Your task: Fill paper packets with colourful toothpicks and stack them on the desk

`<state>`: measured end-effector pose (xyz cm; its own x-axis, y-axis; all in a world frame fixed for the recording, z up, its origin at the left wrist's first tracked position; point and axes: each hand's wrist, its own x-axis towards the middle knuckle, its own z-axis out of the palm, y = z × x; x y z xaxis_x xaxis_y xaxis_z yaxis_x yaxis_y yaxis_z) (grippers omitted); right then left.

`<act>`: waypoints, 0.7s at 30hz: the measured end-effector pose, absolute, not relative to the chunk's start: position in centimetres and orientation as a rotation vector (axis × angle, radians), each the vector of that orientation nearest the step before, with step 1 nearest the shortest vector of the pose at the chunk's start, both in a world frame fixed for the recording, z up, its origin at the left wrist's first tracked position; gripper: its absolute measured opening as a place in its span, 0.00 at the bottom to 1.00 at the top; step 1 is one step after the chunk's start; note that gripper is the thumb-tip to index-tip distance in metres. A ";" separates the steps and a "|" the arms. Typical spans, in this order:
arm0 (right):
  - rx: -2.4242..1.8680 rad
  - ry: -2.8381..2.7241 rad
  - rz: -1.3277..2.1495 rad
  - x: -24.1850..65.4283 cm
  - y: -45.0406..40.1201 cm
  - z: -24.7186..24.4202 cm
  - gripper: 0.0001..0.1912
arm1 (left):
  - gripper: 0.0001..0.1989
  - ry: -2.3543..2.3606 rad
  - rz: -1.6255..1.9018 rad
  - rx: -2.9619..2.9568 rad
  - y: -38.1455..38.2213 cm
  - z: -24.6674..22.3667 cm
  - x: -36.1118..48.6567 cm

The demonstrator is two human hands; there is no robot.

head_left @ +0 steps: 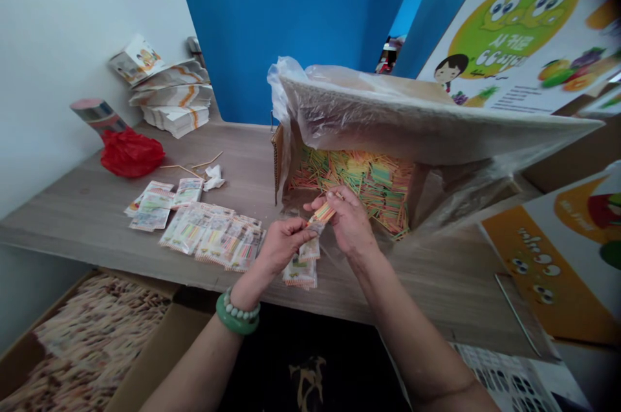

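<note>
My left hand (pixel 284 244), with a green bangle and a beaded bracelet at its wrist, pinches the edge of a small clear packet (pixel 310 245). My right hand (pixel 350 221) holds a small bundle of coloured sticks (pixel 323 211) at the packet's upper end. Behind my hands stands a plastic-lined carton with many short orange, yellow and green sticks (pixel 376 182) in it. Below the held packet, other packets (pixel 299 273) lie near the table's front edge. Rows of filled packets (pixel 213 234) lie to the left of my left hand.
A red plastic bag (pixel 132 153), stacked white cartons (pixel 174 98) and a crumpled tissue (pixel 214 178) are on the table's left part. An open box of many small items (pixel 97 341) stands below at the left. Printed boxes (pixel 548 270) stand at the right.
</note>
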<state>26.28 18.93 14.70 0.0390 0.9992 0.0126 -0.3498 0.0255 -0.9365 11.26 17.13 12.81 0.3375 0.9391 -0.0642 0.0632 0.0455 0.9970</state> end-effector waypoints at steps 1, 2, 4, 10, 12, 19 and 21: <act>-0.947 -0.948 1.311 26.2 18.8 14.8 0.10 | 0.16 1.012 0.894 1.311 17.2 12.7 11.3; -0.951 -0.979 1.303 26.2 18.7 14.8 0.10 | 0.17 1.011 0.904 1.277 17.2 12.5 11.4; -0.967 -1.052 1.298 26.1 18.6 14.9 0.09 | 0.18 1.011 0.932 1.249 17.4 12.2 11.7; -0.979 -1.123 1.265 26.6 18.4 15.1 0.09 | 0.18 0.997 0.985 1.243 17.7 11.1 12.1; -0.938 -1.132 1.223 26.9 18.3 15.2 0.09 | 0.17 1.009 1.002 1.230 17.7 10.8 12.0; -0.870 -1.193 1.161 27.3 17.9 15.1 0.09 | 0.16 1.023 1.008 1.212 17.3 11.2 11.9; -0.850 -1.166 1.153 27.4 17.9 15.1 0.08 | 0.16 1.031 1.015 1.222 17.2 11.2 11.9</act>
<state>27.37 17.89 15.12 -0.0030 0.9703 0.2418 -0.2309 0.2346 -0.9443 11.89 17.23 11.23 0.2314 0.9710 -0.0610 -0.0456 0.0734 0.9963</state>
